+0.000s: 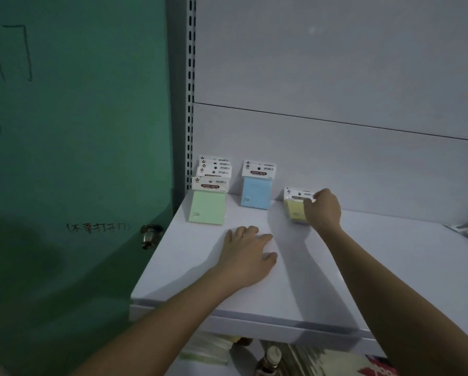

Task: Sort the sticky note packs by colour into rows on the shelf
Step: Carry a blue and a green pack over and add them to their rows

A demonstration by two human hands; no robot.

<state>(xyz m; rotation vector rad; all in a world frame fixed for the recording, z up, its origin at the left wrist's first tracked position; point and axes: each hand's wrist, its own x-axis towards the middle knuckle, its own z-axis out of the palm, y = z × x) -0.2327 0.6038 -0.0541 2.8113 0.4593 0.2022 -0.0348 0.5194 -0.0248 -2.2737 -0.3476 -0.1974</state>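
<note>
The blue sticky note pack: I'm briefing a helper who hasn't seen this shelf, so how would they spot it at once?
Start at the green door and move right onto the white shelf. Three groups of packs stand along its back wall; the blue sticky note pack is the middle one. It leans upright between the overlapping green packs and the yellow pack held by the right hand.

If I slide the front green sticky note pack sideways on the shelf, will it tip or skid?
The front green pack lies flat and low on the shelf, so tipping seems unlikely. The shelf looks smooth and painted and the pack looks film-wrapped, so it will probably skid easily. Its header card overlaps the packs behind, so a sideways push may drag those along.
</note>
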